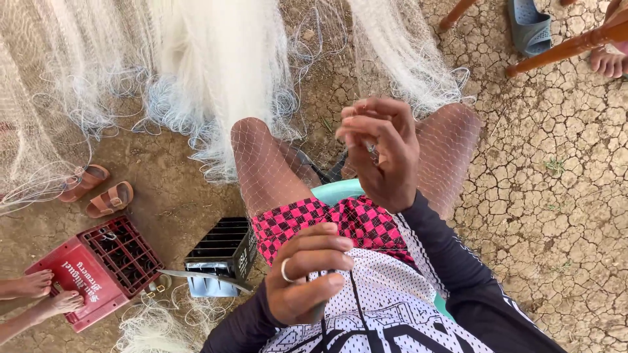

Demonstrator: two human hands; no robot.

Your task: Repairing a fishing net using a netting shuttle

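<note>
My left hand (307,274), ring on one finger, grips a knife (203,277) with the blade pointing to 9 o'clock. My right hand (383,150) is raised near centre, fingers pinched on fine white fishing net (216,72) draped over my knees. Black crate (222,256) and red crate (98,268) at 8 o'clock, brown sandals (98,191) at 9.

- Daylight, even and soft; no hard-edged shadows anywhere on the cracked ground (556,196).
- Faint diffuse shade under the black crate (222,255) and red crate (98,271).
- White net (216,72) at top is very bright, near overexposed; mesh detail lost in its densest folds.
- Wide-angle lens: chair legs (562,49) and frame edges bow outward.
- Right hand (383,153) and left hand (304,274) slightly soft; ground cracks sharp.
</note>
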